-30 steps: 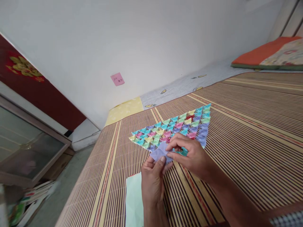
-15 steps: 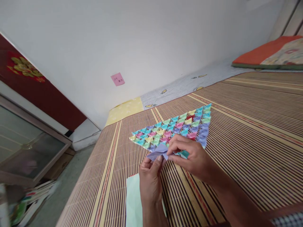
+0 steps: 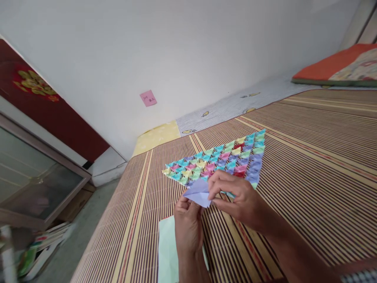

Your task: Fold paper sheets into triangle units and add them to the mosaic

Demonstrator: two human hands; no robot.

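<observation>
Between my two hands is a partly folded sheet of purple paper, with creased flaps standing up. My left hand grips its lower left side, the thumb hidden behind the paper. The fingertips of my right hand pinch its right edge. Just beyond lie rows of small folded paper pieces in blue, green, pink, yellow, purple and red, spread in a roughly triangular patch; my right hand covers part of the near side. Under my left wrist is a pale green sheet of paper.
A striped bamboo mat covers the bed. Along the wall runs patterned cloth, with an orange folded quilt at the far right. A pink note is stuck to the wall. A glass-fronted cabinet stands left, beyond the bed's edge.
The purple paper has opened out, and a flap now hangs down in front of my left thumb, covering it. Both hands keep hold in nearly the same place. The view has shifted slightly.
</observation>
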